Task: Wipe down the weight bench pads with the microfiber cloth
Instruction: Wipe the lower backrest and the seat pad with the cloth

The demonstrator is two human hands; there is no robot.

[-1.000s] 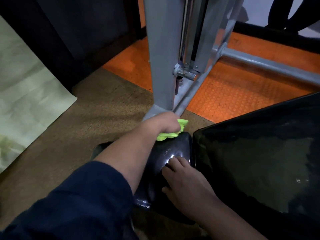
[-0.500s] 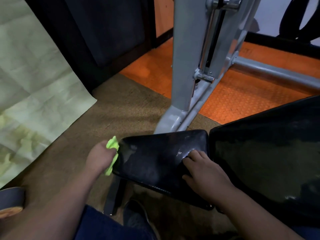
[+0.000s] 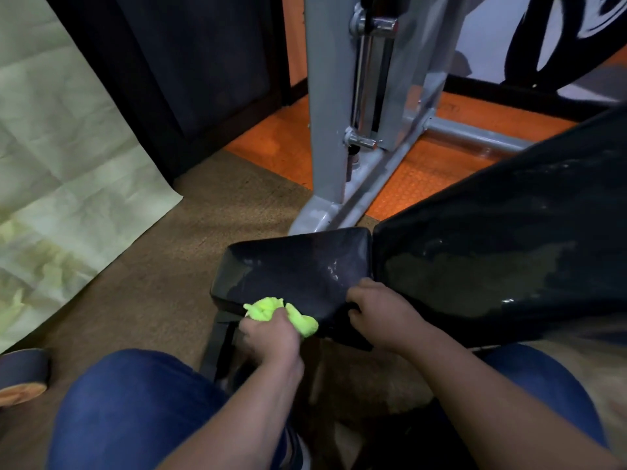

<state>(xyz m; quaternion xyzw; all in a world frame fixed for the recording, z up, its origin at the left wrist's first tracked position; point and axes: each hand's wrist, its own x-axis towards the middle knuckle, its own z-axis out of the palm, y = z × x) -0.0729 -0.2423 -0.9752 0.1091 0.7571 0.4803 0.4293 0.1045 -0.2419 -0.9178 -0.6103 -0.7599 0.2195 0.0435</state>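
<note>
A small black seat pad (image 3: 298, 266) lies in the middle, with streaks on its glossy top. A larger black back pad (image 3: 502, 252) slopes up to the right of it. My left hand (image 3: 269, 335) grips a bunched lime-green microfiber cloth (image 3: 268, 308) against the seat pad's near edge. My right hand (image 3: 381, 312) holds the seat pad's near right corner, at the gap between the two pads, its fingers curled over the edge.
A grey steel machine frame (image 3: 325, 130) with a chrome rod stands just beyond the seat pad on orange floor matting (image 3: 417, 184). Pale green paper (image 3: 61, 164) covers the left. Brown mat (image 3: 190, 232) lies underfoot. My knees in blue jeans (image 3: 135, 408) fill the bottom.
My left hand has carried the cloth from the pad's far edge to its left end, then round to the near edge. My right hand slid to the near right corner.
</note>
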